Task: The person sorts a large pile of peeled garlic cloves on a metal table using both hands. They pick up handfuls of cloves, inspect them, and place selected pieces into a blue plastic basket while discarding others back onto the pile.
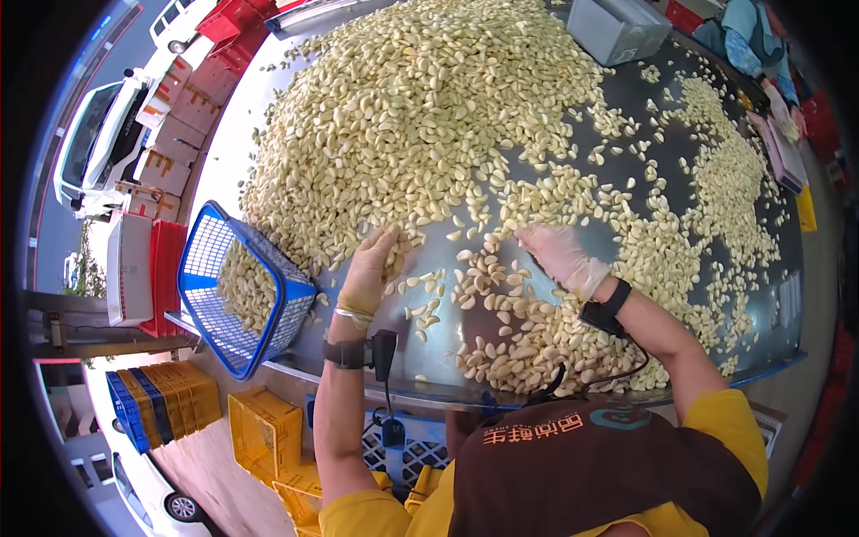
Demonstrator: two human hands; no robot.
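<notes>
Peeled garlic cloves [416, 114] are heaped across the metal table [429, 235]. My left hand [370, 268], in a thin pale glove, is cupped with several garlic cloves [400, 252] against its palm side, at the front edge of the big heap. Over to the right, my gloved right hand [560, 254] reaches with its fingertips bent down among scattered cloves; whether a clove is between them is hidden. Nearer my body lies a smaller pile of cloves [530, 352]. A blue plastic basket [265, 252], partly filled with cloves, stands tilted left of my left hand.
A grey bin [617, 30] sits at the table's far right. Another person [748, 40] works at the right beside a separate clove pile [725, 168]. Yellow crates [265, 433] stand below the front edge. Cables hang from both wrist devices. Stacked boxes [178, 134] and vehicles are beyond the left.
</notes>
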